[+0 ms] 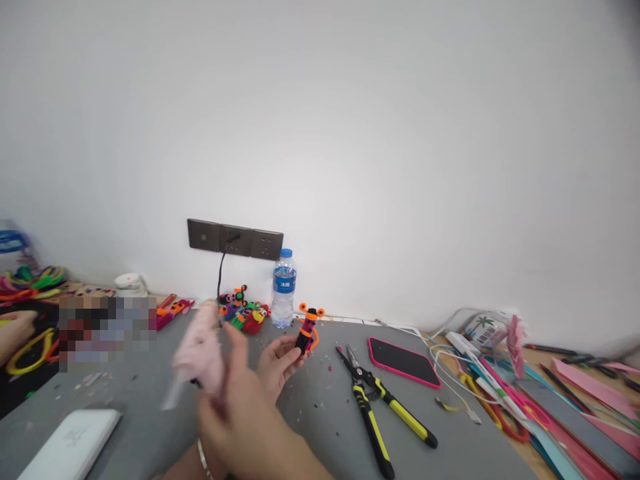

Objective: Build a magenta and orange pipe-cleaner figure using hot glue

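My left hand (278, 371) is closed around a small figure (308, 333) of black, orange and magenta fuzzy pipe cleaner, with two round orange eyes on top. It is held upright above the grey mat. In front of and left of it, my right hand (240, 400) grips a pink hot glue gun (203, 350), blurred by motion. A clear glue stick (173, 393) pokes out at its lower left. My right wrist crosses in front of my left forearm, hiding part of it. The gun's nozzle and the figure are apart.
Yellow-black pliers (370, 393) and a pink-cased phone (404, 362) lie to the right, beside cables, scissors and paper. A water bottle (284, 293) and several fuzzy figures (247, 313) stand behind. A black cord (220, 273) hangs from the socket. Another person's hand (17, 333) is far left.
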A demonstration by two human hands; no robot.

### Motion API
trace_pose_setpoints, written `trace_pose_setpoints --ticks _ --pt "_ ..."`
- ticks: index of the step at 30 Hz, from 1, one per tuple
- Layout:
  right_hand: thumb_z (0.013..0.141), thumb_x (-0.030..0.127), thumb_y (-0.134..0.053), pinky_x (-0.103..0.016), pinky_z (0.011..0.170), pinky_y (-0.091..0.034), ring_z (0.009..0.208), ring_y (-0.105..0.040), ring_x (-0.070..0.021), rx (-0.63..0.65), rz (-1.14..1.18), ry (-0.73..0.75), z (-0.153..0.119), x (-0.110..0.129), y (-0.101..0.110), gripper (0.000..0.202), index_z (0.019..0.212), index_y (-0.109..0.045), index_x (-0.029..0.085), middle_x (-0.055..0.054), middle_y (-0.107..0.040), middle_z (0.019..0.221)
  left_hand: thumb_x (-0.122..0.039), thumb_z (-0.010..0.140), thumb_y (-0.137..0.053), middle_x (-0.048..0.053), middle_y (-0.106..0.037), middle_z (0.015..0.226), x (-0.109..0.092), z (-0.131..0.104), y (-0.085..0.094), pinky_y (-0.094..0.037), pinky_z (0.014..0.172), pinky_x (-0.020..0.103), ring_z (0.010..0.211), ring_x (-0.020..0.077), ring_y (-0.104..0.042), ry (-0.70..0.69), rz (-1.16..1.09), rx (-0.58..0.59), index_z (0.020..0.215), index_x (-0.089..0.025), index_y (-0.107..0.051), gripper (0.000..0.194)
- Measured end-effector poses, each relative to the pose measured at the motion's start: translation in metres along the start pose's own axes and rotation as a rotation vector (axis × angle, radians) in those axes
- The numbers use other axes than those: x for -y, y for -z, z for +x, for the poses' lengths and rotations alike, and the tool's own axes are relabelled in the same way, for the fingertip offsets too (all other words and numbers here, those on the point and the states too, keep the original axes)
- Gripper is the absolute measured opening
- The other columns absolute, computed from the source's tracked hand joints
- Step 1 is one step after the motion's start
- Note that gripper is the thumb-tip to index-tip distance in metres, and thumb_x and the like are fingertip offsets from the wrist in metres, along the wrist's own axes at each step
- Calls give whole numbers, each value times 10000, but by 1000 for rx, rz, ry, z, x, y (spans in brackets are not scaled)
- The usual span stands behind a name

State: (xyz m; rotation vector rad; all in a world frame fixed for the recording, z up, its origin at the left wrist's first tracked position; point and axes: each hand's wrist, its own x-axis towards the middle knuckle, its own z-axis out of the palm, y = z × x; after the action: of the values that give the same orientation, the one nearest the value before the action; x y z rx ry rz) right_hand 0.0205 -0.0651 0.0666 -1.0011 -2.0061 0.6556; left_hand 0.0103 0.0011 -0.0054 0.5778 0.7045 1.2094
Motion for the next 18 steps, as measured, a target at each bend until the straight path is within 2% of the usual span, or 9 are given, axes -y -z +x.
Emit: trace_pose_setpoints --ticks 2,3,5,8,10,13,16,18 --pt "817 272 -558 -339 618 -534 716 -683 -269 193 -92 -19 24 17 -25 837 1479 -66 122 -107 -701 936 -179 584 -850 47 -738 772 1 -3 0 -543 650 192 684 138 -687 5 13 50 827 -136 -724 278" --pt "808 291 -573 -374 600 -543 731 -692 -307 262 -164 -53 36 22 -40 885 1484 -35 97 -152 -702 968 -186 604 -841 47 -736 791 1 -4 0 -540 663 192 694 131 -682 2 21 72 847 -140 -724 273" --pt "770 212 -596 -417 615 -560 793 -696 -342 358 -259 -124 57 25 -69 927 1480 -23 45 -223 -675 1043 -191 629 -828 51 -730 810 1 -5 1 -535 681 200 706 128 -676 -9 34 90 857 -143 -722 256" --pt "628 107 -683 -451 700 -564 945 -660 -373 388 -349 -204 79 16 -106 1071 1478 -34 47 -268 -604 1159 -194 638 -824 55 -725 826 0 -4 4 -529 688 207 723 132 -671 -22 37 104 855 -142 -722 245" --pt "592 90 -697 -457 714 -560 970 -649 -375 409 -368 -216 85 6 -119 1094 1475 -52 43 -280 -597 1157 -196 620 -835 48 -724 818 -1 -1 6 -526 686 208 722 131 -670 -17 25 91 838 -145 -723 250" --pt "583 90 -696 -460 745 -548 1026 -619 -387 488 -363 -168 80 -6 -117 1026 1452 -153 37 -298 -569 1198 -203 610 -842 39 -719 798 -3 3 9 -525 689 206 701 121 -665 -19 -8 62 834 -142 -723 261" --pt "692 132 -617 -461 779 -531 1012 -615 -368 490 -347 -53 61 -10 -99 705 1348 -369 55 -257 -598 1153 -196 606 -841 40 -719 794 -5 5 9 -527 682 207 687 121 -664 -38 -47 40 827 -137 -720 259" --pt "736 179 -602 -454 797 -521 1006 -601 -350 444 -332 38 46 -9 -83 590 1289 -431 64 -226 -613 1109 -187 600 -841 39 -719 784 -5 4 8 -530 676 212 683 126 -666 -55 -58 23 809 -138 -715 249"
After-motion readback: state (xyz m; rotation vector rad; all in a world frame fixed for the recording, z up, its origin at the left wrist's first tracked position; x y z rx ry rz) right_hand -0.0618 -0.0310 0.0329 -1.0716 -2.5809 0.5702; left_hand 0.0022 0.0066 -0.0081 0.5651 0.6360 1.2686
